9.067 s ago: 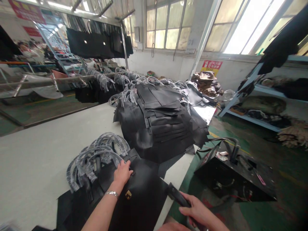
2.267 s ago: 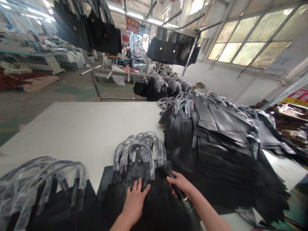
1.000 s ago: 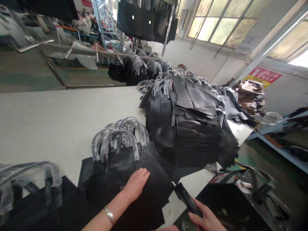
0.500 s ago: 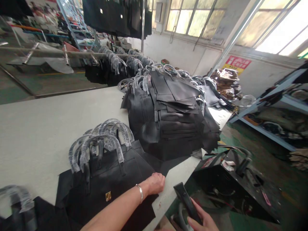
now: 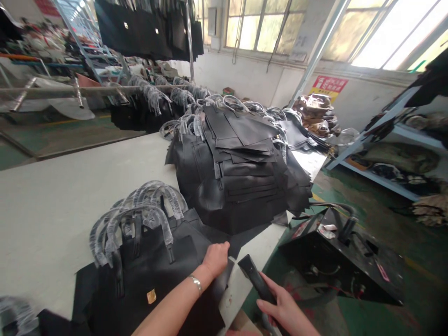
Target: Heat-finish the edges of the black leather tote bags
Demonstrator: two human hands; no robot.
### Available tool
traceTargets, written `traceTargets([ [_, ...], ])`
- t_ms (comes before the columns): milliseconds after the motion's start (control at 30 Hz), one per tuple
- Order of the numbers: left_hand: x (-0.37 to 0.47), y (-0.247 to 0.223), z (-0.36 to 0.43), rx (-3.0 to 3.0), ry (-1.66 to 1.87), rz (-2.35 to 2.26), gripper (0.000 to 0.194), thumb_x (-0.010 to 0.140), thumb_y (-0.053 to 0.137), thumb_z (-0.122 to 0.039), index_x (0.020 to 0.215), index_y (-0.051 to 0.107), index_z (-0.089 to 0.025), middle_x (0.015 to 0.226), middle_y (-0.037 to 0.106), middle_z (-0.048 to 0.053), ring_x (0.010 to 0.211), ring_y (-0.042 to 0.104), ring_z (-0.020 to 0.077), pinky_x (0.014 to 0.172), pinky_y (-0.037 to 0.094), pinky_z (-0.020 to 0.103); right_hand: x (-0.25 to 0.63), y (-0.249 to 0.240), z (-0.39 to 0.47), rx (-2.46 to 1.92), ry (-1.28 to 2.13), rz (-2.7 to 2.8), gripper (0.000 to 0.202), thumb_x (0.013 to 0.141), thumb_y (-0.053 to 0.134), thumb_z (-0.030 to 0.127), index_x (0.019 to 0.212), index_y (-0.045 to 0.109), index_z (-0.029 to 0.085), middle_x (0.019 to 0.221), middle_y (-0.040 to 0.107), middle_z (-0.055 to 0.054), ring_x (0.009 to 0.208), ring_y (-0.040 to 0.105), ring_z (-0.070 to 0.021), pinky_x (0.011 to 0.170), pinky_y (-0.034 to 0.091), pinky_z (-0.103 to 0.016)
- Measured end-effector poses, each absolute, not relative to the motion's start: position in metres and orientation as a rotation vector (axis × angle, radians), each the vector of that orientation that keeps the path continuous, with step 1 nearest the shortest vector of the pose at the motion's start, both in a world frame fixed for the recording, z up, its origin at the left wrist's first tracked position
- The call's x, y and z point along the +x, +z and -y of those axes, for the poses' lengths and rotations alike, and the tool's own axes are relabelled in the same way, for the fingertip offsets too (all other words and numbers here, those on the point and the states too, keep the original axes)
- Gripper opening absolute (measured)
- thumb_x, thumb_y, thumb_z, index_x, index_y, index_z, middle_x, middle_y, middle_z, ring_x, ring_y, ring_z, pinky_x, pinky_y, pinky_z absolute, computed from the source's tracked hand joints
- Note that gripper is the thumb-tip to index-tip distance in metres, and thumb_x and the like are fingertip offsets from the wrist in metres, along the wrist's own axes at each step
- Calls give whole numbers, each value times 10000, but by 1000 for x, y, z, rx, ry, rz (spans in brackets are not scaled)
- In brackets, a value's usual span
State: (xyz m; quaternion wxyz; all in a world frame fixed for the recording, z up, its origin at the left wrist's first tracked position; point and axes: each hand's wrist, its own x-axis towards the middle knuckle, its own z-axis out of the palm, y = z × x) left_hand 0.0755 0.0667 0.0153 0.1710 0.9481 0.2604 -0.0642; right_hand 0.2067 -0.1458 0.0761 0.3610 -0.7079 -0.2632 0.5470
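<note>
2 hands [image 5: 215, 261], 1 bracelet [image 5: 195, 283], 1 held tool [image 5: 257, 279], 1 table [image 5: 52, 200]

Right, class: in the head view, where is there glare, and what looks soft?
Head view: the right-hand window is blown out white; head view: glare whitens the table at far right; head view: background clutter, upper left, looks blurred.

A bag-making workshop or factory floor is shown: black bag panels [image 5: 245, 186] with plastic-wrapped handles are heaped on a broad white desk [image 5: 115, 163]; more are hung from metal racks [image 5: 191, 46]. Blue shelving [image 5: 381, 179] is loaded with materials; a red-and-yellow sign [image 5: 329, 86] is mounted by large industrial windows [image 5: 264, 28].
</note>
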Motion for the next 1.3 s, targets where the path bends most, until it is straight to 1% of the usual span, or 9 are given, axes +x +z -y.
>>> traceTargets([
  [67, 66, 22, -71, 2637, -145, -801, 226, 908, 370, -113, 1022, 557, -167, 895, 667, 92, 847, 648, 206, 765, 489, 322, 206, 76, 138, -1816, 1435, 727, 752, 730, 583, 241, 1443, 354, 183, 778, 670, 0, 406, 466, -69, 396, 371, -183],
  [100, 59, 25, -71, 2622, -117, -809, 235, 900, 394, -127, 1069, 549, -175, 979, 667, 91, 924, 638, 199, 823, 482, 320, 206, 76, 136, -1810, 1448, 742, 735, 731, 576, 226, 1436, 371, 199, 762, 666, 9, 405, 473, -70, 397, 378, -180],
  [200, 39, 24, -66, 2605, -39, -812, 409, 817, 497, -128, 1223, 488, -168, 1311, 538, 104, 1234, 477, 207, 1064, 355, 360, 209, 76, 131, -1798, 1501, 774, 701, 716, 566, 187, 1403, 431, 228, 756, 665, 18, 386, 478, -65, 381, 378, -168],
  [300, 27, 12, -58, 2554, 33, -808, 488, 781, 485, -94, 1265, 467, -162, 1419, 440, 105, 1339, 364, 215, 1153, 241, 431, 210, 78, 123, -1790, 1567, 817, 683, 690, 555, 156, 1364, 483, 238, 682, 645, 35, 368, 486, -70, 347, 347, -149],
  [567, 26, -6, -58, 2386, 180, -826, 549, 747, 454, -45, 1281, 433, -171, 1415, 441, 105, 1341, 373, 206, 1168, 221, 479, 204, 81, 81, -1707, 1615, 870, 635, 707, 573, 172, 1333, 507, 260, 604, 572, 63, 383, 501, -78, 352, 372, -146],
  [767, 25, -6, -60, 2350, 149, -832, 595, 750, 476, -77, 1338, 398, -123, 1475, 360, 129, 1380, 299, 205, 1176, 197, 436, 209, 92, 99, -1655, 1715, 838, 591, 713, 569, 166, 1294, 541, 266, 635, 581, 64, 350, 459, -49, 330, 350, -128],
  [867, 26, -1, -64, 2367, 79, -852, 673, 733, 502, -102, 1390, 355, -119, 1505, 313, 122, 1389, 271, 210, 1159, 222, 404, 206, 86, 88, -1713, 1654, 842, 586, 703, 577, 172, 1285, 558, 242, 610, 577, 60, 367, 493, -67, 340, 360, -135],
  [1067, 31, 15, -70, 2475, -86, -832, 739, 707, 531, -211, 1425, 360, -212, 1510, 317, 71, 1346, 307, 283, 1108, 241, 457, 214, 70, 57, -1859, 1343, 804, 669, 765, 571, 255, 1411, 402, 209, 757, 615, 19, 405, 497, -55, 364, 383, -149],
  [1300, 30, 17, -62, 2497, -31, -811, 682, 689, 506, -224, 1369, 449, -200, 1461, 387, 91, 1286, 351, 305, 1074, 264, 463, 221, 77, 45, -1824, 1469, 819, 531, 750, 596, 249, 1278, 548, 216, 666, 568, 46, 365, 509, -72, 314, 371, -153],
])
